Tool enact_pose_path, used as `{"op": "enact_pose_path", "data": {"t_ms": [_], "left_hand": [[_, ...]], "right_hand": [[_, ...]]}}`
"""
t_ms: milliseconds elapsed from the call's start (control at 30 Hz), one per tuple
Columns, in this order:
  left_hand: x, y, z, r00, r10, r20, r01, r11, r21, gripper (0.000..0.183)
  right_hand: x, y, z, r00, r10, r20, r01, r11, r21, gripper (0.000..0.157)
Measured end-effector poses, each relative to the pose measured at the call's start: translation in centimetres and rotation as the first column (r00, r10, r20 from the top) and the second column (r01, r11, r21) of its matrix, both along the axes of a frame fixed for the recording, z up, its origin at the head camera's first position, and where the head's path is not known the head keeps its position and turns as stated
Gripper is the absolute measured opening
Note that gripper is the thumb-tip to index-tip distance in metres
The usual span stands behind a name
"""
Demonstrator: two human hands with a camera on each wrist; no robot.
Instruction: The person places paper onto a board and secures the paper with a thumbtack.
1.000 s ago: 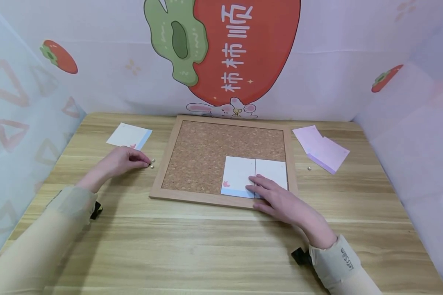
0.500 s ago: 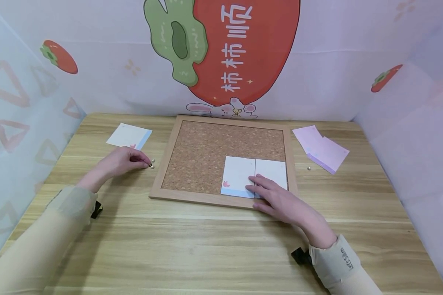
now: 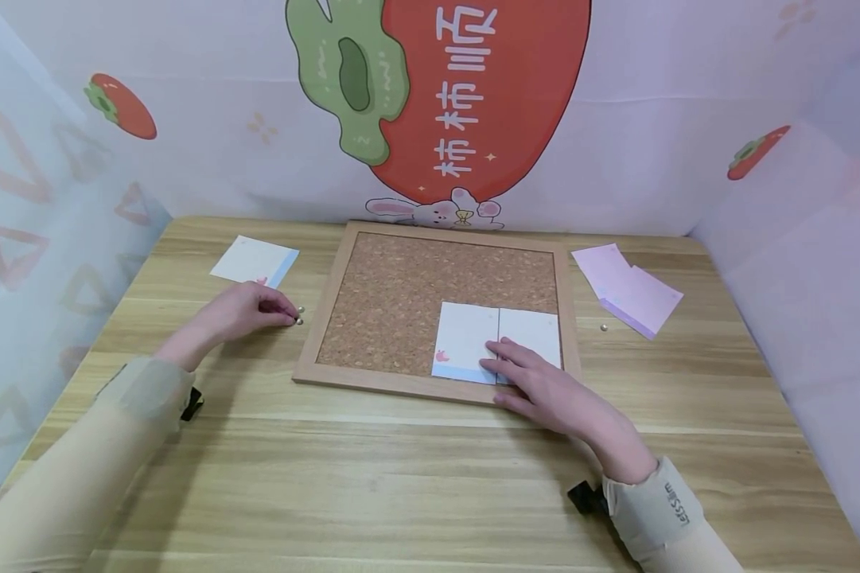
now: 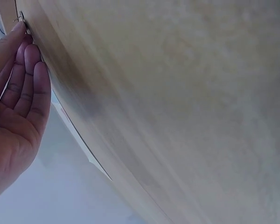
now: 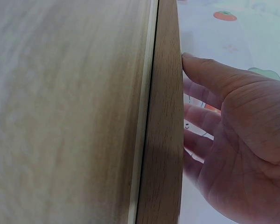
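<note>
My left hand (image 3: 247, 312) is on the table left of the board, thumb and index finger pinching a small pearly thumbtack (image 4: 21, 17), its thin metal part showing at the fingertips in the left wrist view. Another round tack (image 3: 301, 309) lies just behind those fingertips. My right hand (image 3: 544, 390) rests with spread fingers over two white notes, a left one (image 3: 465, 338) and a right one (image 3: 532, 330), side by side at the cork board's (image 3: 394, 294) front right. The hand partly covers the right note. In the right wrist view, the thumb lies at the board's wooden frame (image 5: 165, 112).
A white note (image 3: 254, 259) with a blue strip lies on the table behind my left hand. Two overlapping lilac notes (image 3: 633, 290) lie right of the board, with one tack (image 3: 604, 328) in front of them. A printed cloth backdrop (image 3: 651, 119) rises behind the table.
My left fingertips have edged slightly toward the nearer tack and now meet it. The right hand keeps its place on the notes. The head view has shifted a little.
</note>
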State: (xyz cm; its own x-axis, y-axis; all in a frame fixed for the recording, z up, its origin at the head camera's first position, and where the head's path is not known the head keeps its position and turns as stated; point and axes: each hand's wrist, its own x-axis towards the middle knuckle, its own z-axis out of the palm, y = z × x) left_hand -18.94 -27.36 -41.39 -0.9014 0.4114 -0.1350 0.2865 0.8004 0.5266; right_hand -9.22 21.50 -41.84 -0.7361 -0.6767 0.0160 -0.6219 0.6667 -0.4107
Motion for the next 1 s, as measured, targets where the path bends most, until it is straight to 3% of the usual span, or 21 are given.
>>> {"op": "enact_pose_path", "data": {"t_ms": [367,667,833,1000], "left_hand": [[0.0,0.1,0.0,1.000,0.011,-0.019,-0.011,1.000,-0.008,0.007],[0.4,0.5,0.4,0.989,0.091,-0.120,-0.095,0.995,-0.032,0.011],[0.5,1.3,0.7,0.987,0.124,-0.104,-0.125,0.992,0.001,0.011],[0.7,2.1,1.1,0.990,0.107,-0.095,-0.104,0.994,0.038,0.010]], "right_hand": [[0.0,0.0,-0.1,1.000,-0.001,0.017,0.001,1.000,-0.004,0.053],[0.0,0.1,-0.2,1.000,0.007,0.001,-0.007,1.000,-0.012,0.053],[0.0,0.1,-0.2,1.000,0.008,-0.003,-0.008,1.000,-0.014,0.052],[0.0,0.0,-0.1,1.000,0.004,0.008,-0.004,1.000,-0.008,0.052]]}}
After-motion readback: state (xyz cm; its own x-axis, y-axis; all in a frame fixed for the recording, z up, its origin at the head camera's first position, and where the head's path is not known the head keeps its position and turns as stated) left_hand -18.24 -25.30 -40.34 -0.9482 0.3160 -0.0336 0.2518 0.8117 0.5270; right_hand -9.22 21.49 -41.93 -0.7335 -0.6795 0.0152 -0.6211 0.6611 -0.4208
